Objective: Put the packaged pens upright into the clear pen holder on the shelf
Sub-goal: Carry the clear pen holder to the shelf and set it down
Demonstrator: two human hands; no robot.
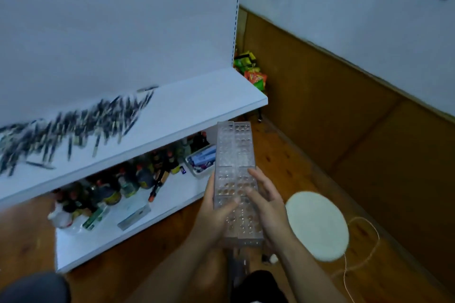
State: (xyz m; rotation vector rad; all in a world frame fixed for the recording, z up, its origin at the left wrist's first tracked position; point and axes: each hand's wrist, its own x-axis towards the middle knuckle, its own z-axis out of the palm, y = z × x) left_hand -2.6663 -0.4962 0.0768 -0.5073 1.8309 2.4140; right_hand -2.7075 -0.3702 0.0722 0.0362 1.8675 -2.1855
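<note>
Here, left hand and right hand, each grip tight round the clear pen holder, beside the shelf.

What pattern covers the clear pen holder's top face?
Rows of round holes across the pen holder, head view.

Clear pen holder in 2 hands

The clear pen holder, a long plastic block with rows of round holes, is held off the shelf between the left hand and right hand. Dark pens lie scattered flat on the shelf, blurred.
</note>
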